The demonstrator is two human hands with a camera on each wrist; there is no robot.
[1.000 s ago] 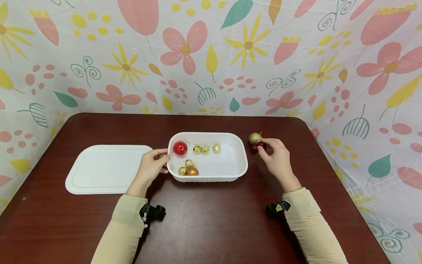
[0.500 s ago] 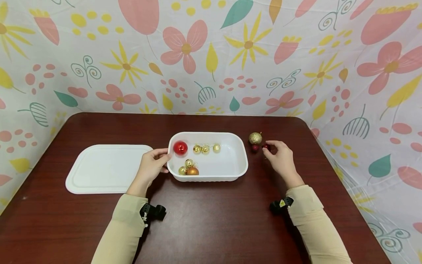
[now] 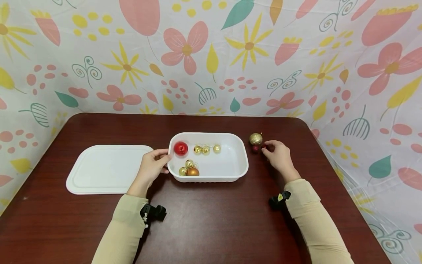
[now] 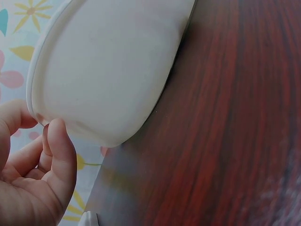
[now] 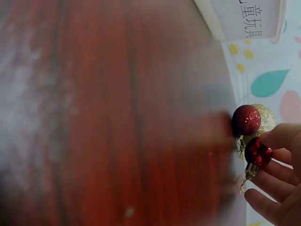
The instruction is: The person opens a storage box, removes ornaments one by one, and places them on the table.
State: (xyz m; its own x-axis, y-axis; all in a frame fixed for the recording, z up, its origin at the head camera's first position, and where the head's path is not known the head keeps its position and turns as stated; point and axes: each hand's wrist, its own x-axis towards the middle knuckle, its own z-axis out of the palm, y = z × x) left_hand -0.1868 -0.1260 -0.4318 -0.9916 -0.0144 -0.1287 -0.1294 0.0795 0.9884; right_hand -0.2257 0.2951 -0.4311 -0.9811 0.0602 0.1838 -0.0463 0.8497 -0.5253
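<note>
White box [image 3: 227, 161], side lettered 童玩具 [image 5: 251, 21], preceding character cut by frame edge. Left hand [image 3: 152, 167] grips box's left end; right hand [image 3: 278, 156] pinches shiny dark-red ball [image 5: 257, 151] right of box, near glittery red ball [image 5: 246, 120] and gold ball [image 3: 255, 138]. Reddish-brown wood-grain table [image 3: 204, 220]; flower-print cloth [image 3: 211, 58] behind.

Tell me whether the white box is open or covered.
Open: nothing covers the white box, the red ball inside shows from above, and the flat white lid lies left of it on the table.
</note>
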